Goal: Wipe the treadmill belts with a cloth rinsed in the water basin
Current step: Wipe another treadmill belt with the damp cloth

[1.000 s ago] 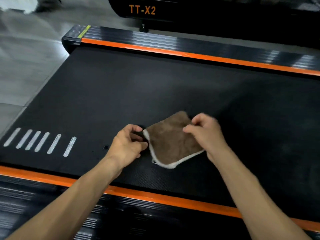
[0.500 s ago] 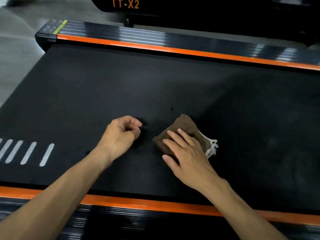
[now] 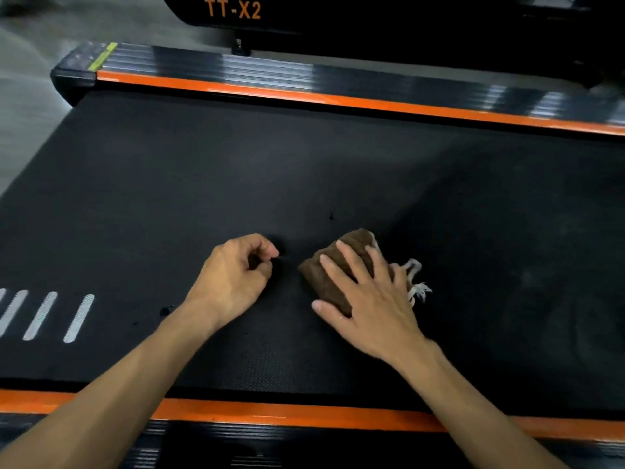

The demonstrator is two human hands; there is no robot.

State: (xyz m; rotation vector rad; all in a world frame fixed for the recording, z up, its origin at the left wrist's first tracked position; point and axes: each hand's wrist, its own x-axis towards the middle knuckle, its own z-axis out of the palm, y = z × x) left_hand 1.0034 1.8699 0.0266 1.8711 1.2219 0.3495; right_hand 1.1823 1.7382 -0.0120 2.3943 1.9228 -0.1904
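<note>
One black belt point(image 3: 338, 170) fills most of the view; its left and right ends run out of frame, so its full length cannot be seen. Two orange strips border it: the far strip point(image 3: 338, 99) and the near strip point(image 3: 270, 416), each backed by a ribbed black rail that is partly blurred. A second machine point(image 3: 372, 25) stands beyond the far edge, cut off at the top, with the orange lettering "TT-X2" readable on it. Grey floor point(image 3: 27, 106) shows at the far left corner, smeared by motion. Four white stripes point(image 3: 79, 318) are printed near the belt's left end; the leftmost is clipped by the frame.

One brown cloth point(image 3: 324, 275) lies bunched on the belt near the middle of its near half, largely hidden under the right hand point(image 3: 368, 299), which presses on it with fingers straight and spread. A white fringe pokes out at the cloth's right side. The left hand point(image 3: 233, 279) rests on the belt just beside the cloth, apart from it, fingers curled in and holding nothing.
</note>
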